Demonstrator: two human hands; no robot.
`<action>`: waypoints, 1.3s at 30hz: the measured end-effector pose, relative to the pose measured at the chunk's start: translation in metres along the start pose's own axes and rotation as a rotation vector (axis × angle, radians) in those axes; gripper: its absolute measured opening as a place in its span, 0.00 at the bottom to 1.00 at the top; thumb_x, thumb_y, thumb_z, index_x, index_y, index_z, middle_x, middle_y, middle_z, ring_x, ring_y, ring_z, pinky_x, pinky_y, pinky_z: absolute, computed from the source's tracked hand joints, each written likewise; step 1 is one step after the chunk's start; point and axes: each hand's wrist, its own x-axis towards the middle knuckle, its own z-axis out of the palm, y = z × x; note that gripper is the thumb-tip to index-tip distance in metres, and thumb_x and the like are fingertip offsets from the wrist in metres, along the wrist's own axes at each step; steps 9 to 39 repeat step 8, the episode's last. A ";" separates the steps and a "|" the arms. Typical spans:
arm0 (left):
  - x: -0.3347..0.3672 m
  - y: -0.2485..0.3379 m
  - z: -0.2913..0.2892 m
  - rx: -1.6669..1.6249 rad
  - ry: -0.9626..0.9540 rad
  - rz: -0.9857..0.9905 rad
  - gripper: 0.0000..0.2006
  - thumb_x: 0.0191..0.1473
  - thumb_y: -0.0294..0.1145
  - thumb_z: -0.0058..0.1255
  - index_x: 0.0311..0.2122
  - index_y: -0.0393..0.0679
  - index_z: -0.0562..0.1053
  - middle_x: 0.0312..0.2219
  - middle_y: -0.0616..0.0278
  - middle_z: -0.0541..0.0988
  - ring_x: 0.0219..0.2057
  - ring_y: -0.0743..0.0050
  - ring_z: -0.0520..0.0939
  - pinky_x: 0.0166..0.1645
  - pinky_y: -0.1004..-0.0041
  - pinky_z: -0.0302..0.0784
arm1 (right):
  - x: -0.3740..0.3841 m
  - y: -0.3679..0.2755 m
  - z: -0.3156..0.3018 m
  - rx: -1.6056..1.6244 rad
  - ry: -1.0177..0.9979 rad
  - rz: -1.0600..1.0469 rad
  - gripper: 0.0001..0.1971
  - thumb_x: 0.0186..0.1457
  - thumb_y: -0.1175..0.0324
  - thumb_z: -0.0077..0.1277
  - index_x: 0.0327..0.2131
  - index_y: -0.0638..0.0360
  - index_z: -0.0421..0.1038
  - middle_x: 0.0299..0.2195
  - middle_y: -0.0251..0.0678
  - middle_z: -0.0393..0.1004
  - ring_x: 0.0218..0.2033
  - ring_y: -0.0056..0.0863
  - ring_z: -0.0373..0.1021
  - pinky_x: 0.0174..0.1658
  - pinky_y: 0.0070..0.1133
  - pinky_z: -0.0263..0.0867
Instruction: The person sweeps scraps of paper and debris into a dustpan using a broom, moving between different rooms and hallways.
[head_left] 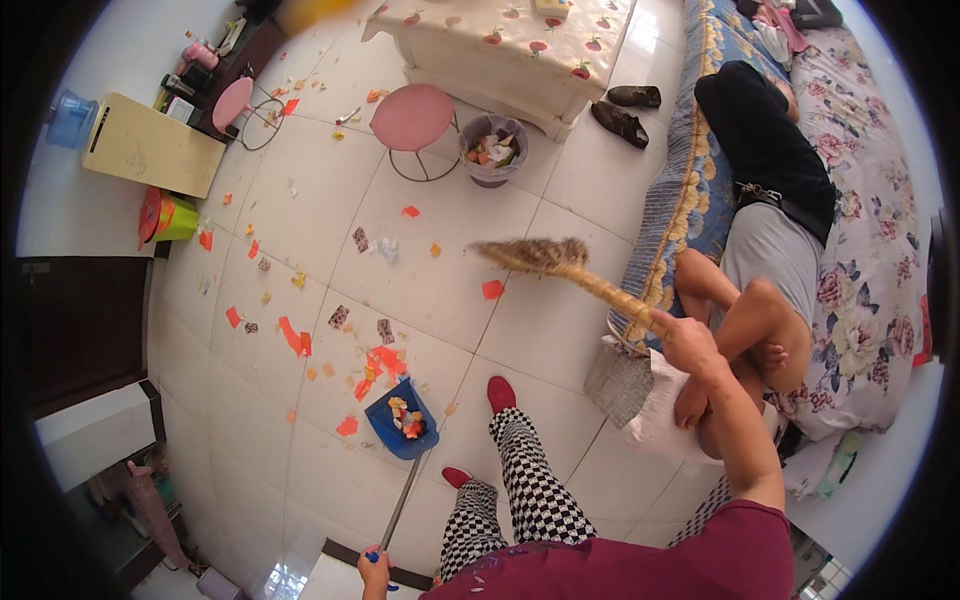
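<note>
My right hand [688, 342] is closed round the handle of a straw broom [600, 290]. The broom's dark, frayed bristle end [535, 255] points left over the tiles; whether it touches the floor I cannot tell. Low in the view, my left hand [374, 570] grips the end of a long grey dustpan handle [402, 505]. Its blue dustpan [425, 437] is in front of my red shoes and holds several orange and pale scraps [405, 415]. Red paper scraps [385, 358] and small dark patterned wrappers [339, 316] lie just beyond the pan.
Litter spreads over the tiled floor [250, 390] toward the far left. A pink stool [412, 115] and a lined waste bin [490, 172] stand by a cloth-covered table [500, 40]. On the right, a person [765, 245] lies on a bed [850, 180]; dark shoes [620, 122] stand beside it.
</note>
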 end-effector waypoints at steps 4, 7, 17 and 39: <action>0.003 -0.007 0.003 -0.029 -0.026 -0.005 0.12 0.44 0.20 0.47 0.38 0.32 0.65 0.18 0.59 0.72 0.14 0.76 0.73 0.20 0.78 0.69 | 0.057 0.057 0.023 0.049 0.271 0.020 0.27 0.39 0.79 0.43 0.48 0.48 0.62 0.26 0.52 0.71 0.30 0.49 0.68 0.34 0.37 0.64; 0.006 -0.011 0.002 -0.069 -0.033 -0.050 0.13 0.44 0.21 0.48 0.38 0.33 0.65 0.18 0.60 0.72 0.14 0.76 0.73 0.20 0.79 0.69 | 0.128 0.068 0.054 0.263 0.347 0.127 0.26 0.40 0.77 0.42 0.48 0.57 0.61 0.37 0.54 0.69 0.41 0.47 0.65 0.44 0.33 0.60; 0.011 -0.011 0.000 -0.012 -0.059 -0.039 0.15 0.46 0.27 0.49 0.41 0.36 0.64 0.17 0.55 0.73 0.11 0.76 0.71 0.13 0.79 0.61 | 0.150 0.060 0.067 0.349 0.282 0.219 0.25 0.42 0.75 0.41 0.49 0.58 0.61 0.38 0.54 0.68 0.43 0.45 0.65 0.43 0.31 0.60; 0.011 -0.011 0.000 -0.012 -0.059 -0.039 0.15 0.46 0.27 0.49 0.41 0.36 0.64 0.17 0.55 0.73 0.11 0.76 0.71 0.13 0.79 0.61 | 0.150 0.060 0.067 0.349 0.282 0.219 0.25 0.42 0.75 0.41 0.49 0.58 0.61 0.38 0.54 0.68 0.43 0.45 0.65 0.43 0.31 0.60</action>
